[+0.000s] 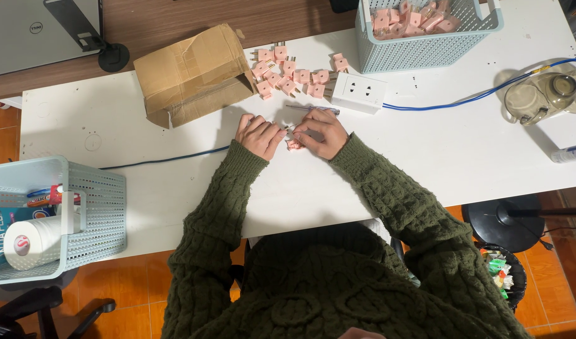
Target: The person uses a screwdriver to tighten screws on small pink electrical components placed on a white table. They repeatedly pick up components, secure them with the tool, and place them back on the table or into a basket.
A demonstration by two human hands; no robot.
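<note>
Our left hand [259,135] and right hand [322,133] pinch a small pink plastic plug [294,144], mostly hidden by fingers; loose pink plugs [288,74], torn cardboard box [193,72], white power strip [359,92] beyond on the white tabletop [426,150].

Cardboard box [197,72], pink plugs [288,74] ahead.

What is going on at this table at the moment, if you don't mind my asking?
A person in a dark green knitted sweater sits at a white table, both hands together over a small pink plug part. The left hand and right hand pinch it between them. Just beyond lie a screwdriver, a loose pile of pink plugs, a white power strip and a torn cardboard box. A pale blue basket at the far edge holds more pink plugs.
</note>
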